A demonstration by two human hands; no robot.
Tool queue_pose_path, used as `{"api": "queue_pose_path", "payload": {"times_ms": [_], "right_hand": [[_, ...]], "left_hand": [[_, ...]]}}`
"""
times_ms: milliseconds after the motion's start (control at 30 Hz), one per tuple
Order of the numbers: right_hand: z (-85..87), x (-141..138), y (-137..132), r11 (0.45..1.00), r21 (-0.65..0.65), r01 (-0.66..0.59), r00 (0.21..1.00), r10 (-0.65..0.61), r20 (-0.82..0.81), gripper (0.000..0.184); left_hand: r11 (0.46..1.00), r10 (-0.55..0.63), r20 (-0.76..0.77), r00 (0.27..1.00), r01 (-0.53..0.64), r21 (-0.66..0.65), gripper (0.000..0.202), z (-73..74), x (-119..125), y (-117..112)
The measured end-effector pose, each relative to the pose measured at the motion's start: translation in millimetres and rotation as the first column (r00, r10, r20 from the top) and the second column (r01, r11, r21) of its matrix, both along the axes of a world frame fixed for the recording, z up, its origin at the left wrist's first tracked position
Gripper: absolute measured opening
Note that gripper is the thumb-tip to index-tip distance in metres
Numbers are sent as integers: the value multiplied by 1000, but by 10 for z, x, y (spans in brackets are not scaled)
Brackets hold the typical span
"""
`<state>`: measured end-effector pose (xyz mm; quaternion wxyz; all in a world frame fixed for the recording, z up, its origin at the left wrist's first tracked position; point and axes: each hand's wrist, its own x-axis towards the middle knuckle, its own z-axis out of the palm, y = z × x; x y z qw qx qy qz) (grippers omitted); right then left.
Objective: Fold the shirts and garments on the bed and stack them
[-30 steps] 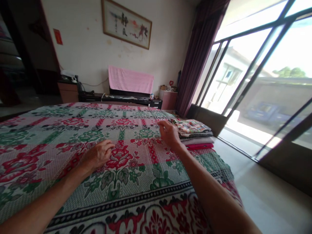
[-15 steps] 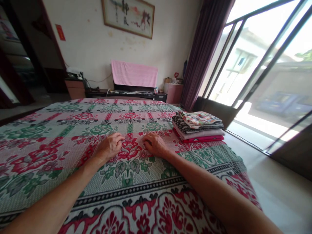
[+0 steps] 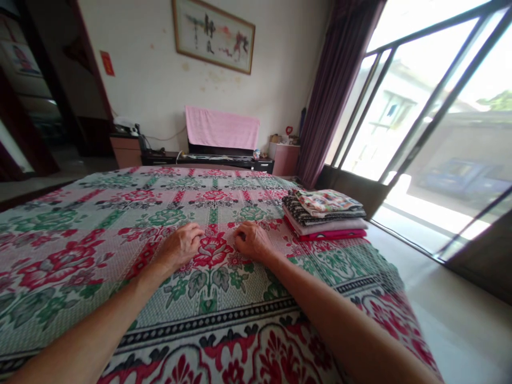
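Observation:
My left hand [image 3: 184,242] rests on the flowered bedspread [image 3: 172,290], its fingers curled in and nothing showing in them. Facing it, my right hand [image 3: 251,240] lies on the same cloth, also loosely closed with no object visible. Between the two hands a red flower of the woven pattern shows. To the right of my right hand sits a stack of folded cloths [image 3: 325,216]. A printed piece lies on top, black-and-white patterned cloth under it, then pale pink and bright red layers.
A long pink towel [image 3: 222,128] covers something on the low dark cabinet [image 3: 160,159] by the far wall. Purple curtains [image 3: 322,101] hang beside a large glass door [image 3: 400,133] at the right. Pale floor [image 3: 448,309] runs along the bed's right side.
The view has tilted up slightly, so the room sits a little lower in the picture. Both hands stay at about the same place on the bedspread, fingers still curled.

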<state>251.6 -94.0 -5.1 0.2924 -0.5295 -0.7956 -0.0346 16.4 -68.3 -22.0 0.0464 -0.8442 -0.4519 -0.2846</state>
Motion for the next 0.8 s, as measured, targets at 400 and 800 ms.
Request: {"api": "queue_pose_path", "payload": {"times_ms": [400, 800], "right_hand": [[-29, 7, 153, 983, -106, 147, 924, -175, -340, 24], [-57, 19, 183, 994, -24, 107, 952, -109, -286, 20]], "left_hand": [[999, -17, 31, 999, 16, 30, 35, -41, -12, 35], [1000, -15, 21, 1000, 15, 23, 35, -15, -13, 12]]}}
